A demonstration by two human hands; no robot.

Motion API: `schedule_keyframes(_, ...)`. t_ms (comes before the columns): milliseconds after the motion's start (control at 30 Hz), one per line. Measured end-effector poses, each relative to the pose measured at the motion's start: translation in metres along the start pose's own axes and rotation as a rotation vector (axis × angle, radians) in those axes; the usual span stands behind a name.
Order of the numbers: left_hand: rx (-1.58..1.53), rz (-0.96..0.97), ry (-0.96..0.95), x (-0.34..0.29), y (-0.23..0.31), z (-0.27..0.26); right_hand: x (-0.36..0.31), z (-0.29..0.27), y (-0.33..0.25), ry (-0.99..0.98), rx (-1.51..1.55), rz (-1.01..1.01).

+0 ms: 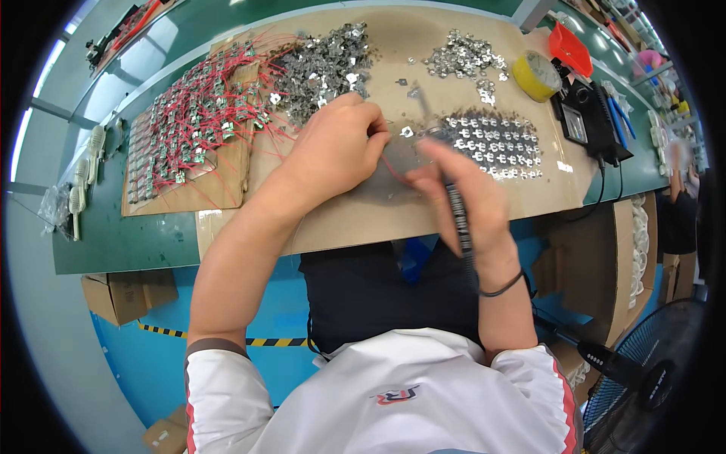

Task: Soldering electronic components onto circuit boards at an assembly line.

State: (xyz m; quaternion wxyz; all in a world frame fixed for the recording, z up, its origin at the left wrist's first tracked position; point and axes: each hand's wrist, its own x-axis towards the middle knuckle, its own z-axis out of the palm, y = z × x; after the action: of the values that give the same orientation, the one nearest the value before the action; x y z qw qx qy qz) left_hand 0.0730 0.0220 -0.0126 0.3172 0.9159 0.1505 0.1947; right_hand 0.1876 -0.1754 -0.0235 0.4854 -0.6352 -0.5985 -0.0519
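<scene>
My left hand (340, 144) is closed in a pinch over the cardboard work surface, and a thin red wire (392, 170) comes out at its fingertips. What else the fingers may cover is hidden. Opposite it, my right hand (473, 193) is wrapped round a soldering iron, its metal rod (423, 104) smeared by motion and its black cord (459, 219) hanging down past the wrist. A small silver metal tab (407, 132) lies between the hands. Right of that, rows of silver metal tabs (495, 147) are laid out on the surface.
Small green boards with red wires (200, 113) cover a cardboard sheet at left. Loose metal tabs are heaped behind my left hand (321, 68) and farther right (465, 57). A yellow tape roll (536, 76), red tray (570, 48) and black soldering station (586, 113) stand right. A fan (643, 378) is lower right.
</scene>
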Motion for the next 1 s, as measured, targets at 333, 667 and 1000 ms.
schedule_keyframes(333, 0.090, 0.044, -0.001, -0.002, 0.005, 0.000, -0.008, -0.030, 0.009, 0.062, 0.291, 0.316)
schedule_keyframes(667, 0.184, 0.098, 0.070, -0.002, 0.005, 0.008, -0.001, -0.026, 0.017, 0.030, 0.185, 0.316)
schedule_keyframes(1000, 0.226, 0.105, 0.077, -0.001, 0.009, 0.010, -0.002, -0.029, 0.021, 0.005, 0.090, 0.219)
